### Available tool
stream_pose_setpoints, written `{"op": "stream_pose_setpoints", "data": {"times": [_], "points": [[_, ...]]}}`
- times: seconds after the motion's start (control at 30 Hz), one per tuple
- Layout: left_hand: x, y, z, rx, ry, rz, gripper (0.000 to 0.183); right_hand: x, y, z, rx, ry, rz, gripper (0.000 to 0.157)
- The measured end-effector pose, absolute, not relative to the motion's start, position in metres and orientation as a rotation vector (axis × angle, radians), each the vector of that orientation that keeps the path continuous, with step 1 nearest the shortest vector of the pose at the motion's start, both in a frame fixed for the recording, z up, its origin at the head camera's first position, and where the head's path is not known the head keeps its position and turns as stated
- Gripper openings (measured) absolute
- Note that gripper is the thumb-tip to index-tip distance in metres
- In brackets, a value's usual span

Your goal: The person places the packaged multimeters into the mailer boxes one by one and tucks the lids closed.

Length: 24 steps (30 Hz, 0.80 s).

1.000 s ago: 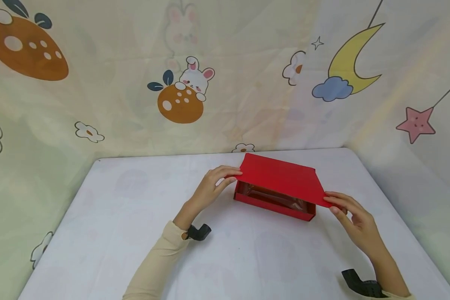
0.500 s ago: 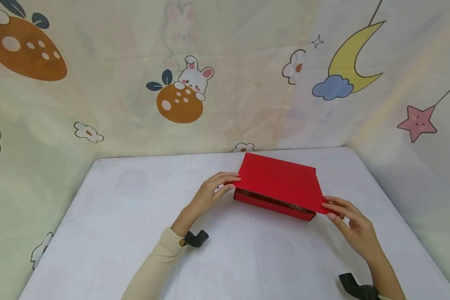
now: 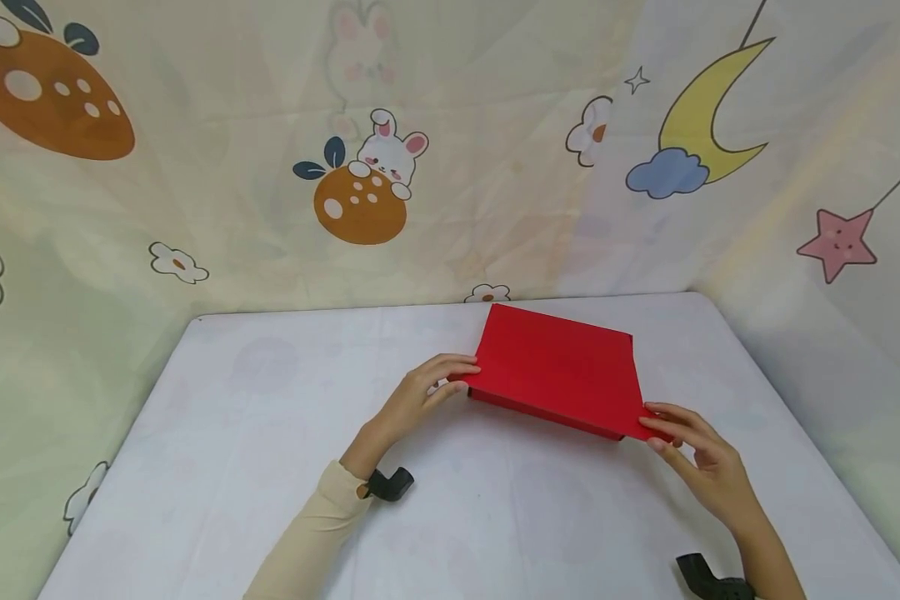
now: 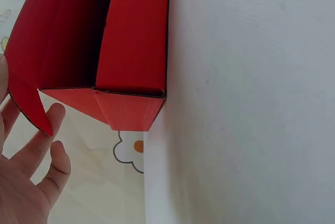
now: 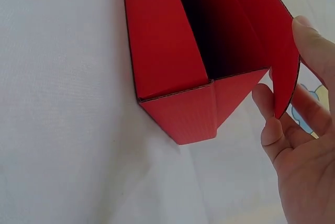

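Observation:
A red cardboard box (image 3: pixel 547 417) sits on the table with its hinged lid (image 3: pixel 558 362) tilted low over it. From the head its inside is hidden; both wrist views show a dark gap under the lid. My left hand (image 3: pixel 412 400) pinches the lid's front left corner, thumb in front and fingers behind. At the front right corner, my right hand (image 3: pixel 708 467) pinches the lid likewise. A side flap (image 4: pixel 30 101) of the lid stands out by the left fingers. Beside the right fingers is the matching flap (image 5: pixel 285 80).
The box rests on a white table (image 3: pixel 270 467). A printed cloth (image 3: pixel 232 167) with cartoon figures rises behind the table and along its sides. Black wrist mounts (image 3: pixel 392 484) are strapped to both forearms.
Both hands have moved down and toward the front with the lid. The lid has swung lower, and the clear plastic-wrapped contents seen earlier are now covered in the head view.

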<state>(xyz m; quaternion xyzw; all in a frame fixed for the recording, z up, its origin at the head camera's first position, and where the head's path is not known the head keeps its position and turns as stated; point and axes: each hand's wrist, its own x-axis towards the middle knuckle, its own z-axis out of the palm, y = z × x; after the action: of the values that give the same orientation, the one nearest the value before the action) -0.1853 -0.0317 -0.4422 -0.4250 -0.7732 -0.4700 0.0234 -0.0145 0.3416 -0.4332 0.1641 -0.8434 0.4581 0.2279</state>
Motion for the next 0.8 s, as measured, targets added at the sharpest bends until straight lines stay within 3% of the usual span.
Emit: {"op": "stream_pose_setpoints", "data": {"times": [0.4,0.8], "points": [[-0.186,-0.033,-0.454,-1.421,-2.301,-1.423,0.042,-0.016,0.346,-0.448,0.641,-2.175,1.472,0.046],[-0.185,-0.037,-0.463,-1.441,-2.319,-1.458,0.043,-0.015,0.345,-0.458,0.659,-2.135,1.551,0.048]]}}
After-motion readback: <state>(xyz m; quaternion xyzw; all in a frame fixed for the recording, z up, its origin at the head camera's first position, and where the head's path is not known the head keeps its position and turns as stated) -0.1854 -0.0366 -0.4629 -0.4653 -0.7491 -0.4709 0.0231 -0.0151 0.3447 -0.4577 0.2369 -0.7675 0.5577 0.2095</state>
